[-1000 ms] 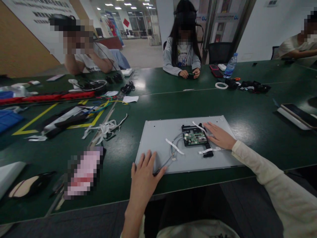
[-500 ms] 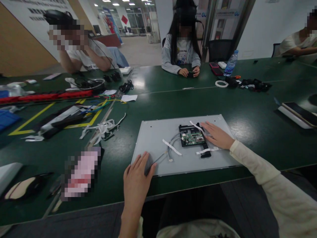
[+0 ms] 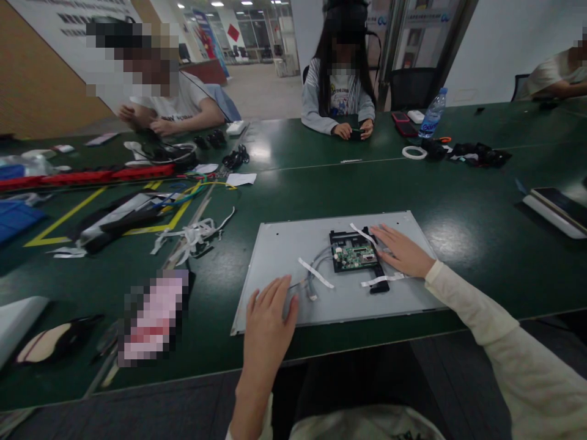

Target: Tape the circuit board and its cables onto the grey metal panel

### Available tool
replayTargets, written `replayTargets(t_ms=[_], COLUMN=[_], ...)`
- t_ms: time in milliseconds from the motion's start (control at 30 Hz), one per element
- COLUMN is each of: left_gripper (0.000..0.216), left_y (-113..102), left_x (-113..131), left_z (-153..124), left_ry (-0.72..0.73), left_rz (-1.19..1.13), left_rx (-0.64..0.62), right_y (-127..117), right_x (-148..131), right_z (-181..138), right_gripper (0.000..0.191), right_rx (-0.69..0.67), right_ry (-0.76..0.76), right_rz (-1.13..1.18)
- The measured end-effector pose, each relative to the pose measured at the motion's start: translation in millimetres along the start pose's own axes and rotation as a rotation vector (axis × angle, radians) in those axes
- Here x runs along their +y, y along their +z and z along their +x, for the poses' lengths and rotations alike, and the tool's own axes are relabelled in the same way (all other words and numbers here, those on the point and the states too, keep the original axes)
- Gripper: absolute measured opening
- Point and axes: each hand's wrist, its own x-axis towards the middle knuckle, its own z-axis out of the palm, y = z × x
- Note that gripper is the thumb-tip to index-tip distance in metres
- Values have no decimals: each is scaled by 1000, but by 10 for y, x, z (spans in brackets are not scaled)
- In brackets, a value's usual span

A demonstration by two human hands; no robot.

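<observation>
A flat grey metal panel (image 3: 275,256) lies on the table in front of me. On it sits a black plastic bracket (image 3: 337,235) with a green circuit board (image 3: 360,256). White tape strips (image 3: 316,273) cross the bracket and a grey cable (image 3: 312,282) running left from the board. My left hand (image 3: 270,311) is over the panel's near-left part, thumb apart from the fingers; the cable's left end passes behind its fingers. Whether those fingers touch the cable I cannot tell. My right hand (image 3: 401,250) rests flat on the panel's right side, fingertips at the bracket's edge.
White tape scraps (image 3: 195,238) and a blurred pink object (image 3: 156,318) lie left of the panel. A dark mouse-like object (image 3: 55,342) is at near left. A water bottle (image 3: 432,114) and a tape roll (image 3: 414,153) stand farther off. Co-workers sit across the table.
My left hand has moved right and slightly up over the panel, uncovering its near-left corner. My right hand stays in place. The co-worker at far left has lowered their hands from their head.
</observation>
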Motion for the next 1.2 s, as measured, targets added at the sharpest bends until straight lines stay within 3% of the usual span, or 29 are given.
replayTargets(t_ms=[167,533,833,1000,1067,1200], left_gripper=[34,31,30,34,41,57], left_y=[96,173,142,-166,-238,-52], left_x=[196,81,81,270,387,548], left_z=[118,298,221,403,566,959], left_ry=[109,66,115,300,398,640], left_rz=[-50,-69,-94,-87,-83,-107], left_rx=[-124,-128,-124,-129,-186,-336], right_y=[1,6,-34,-163,-193,-120], right_x=[0,39,129,111,104,94], right_z=[15,57,157,305,400,574], right_gripper=[65,65,61,64,60,41], right_rx=[-15,-19,-43,-71,-60,25], right_ry=[13,37,103,59,34,61], right_rz=[-8,9,145,215,253,376])
